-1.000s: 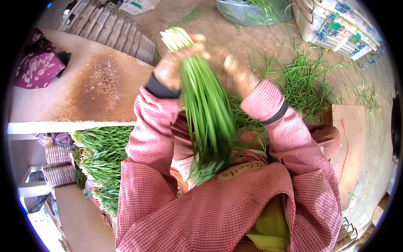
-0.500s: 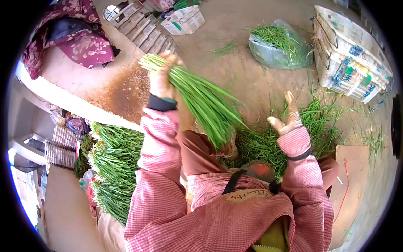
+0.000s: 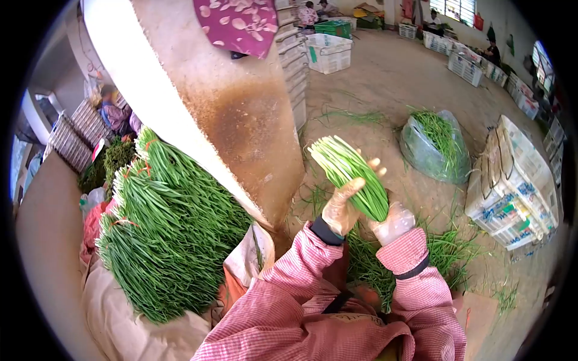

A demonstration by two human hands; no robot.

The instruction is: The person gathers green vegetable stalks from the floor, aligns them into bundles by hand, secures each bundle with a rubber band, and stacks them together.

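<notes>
A bunch of garlic chives (image 3: pixel 350 175) is held out in front of me, its pale stem ends pointing up and left. My left hand (image 3: pixel 341 212) grips the bunch from its near side, thumb laid across the green leaves. My right hand (image 3: pixel 392 222), in a thin translucent glove, is closed around the lower leaf end. Fingertips show past the bunch's far side; whose hand they belong to I cannot tell. On my left lies a large pile of garlic chives (image 3: pixel 174 234), some bundles tied with red bands.
A stained board (image 3: pixel 253 138) stands between the pile and the floor. Loose green leaves (image 3: pixel 445 253) litter the ground. A plastic bag of trimmings (image 3: pixel 433 147) and stacked white crates (image 3: pixel 512 186) stand to the right. Other people sit among crates at the back and far left.
The bunch has come from the upper left to the centre, between my hands. My right hand, open and apart before, now holds it too. The view has turned, showing more of the room.
</notes>
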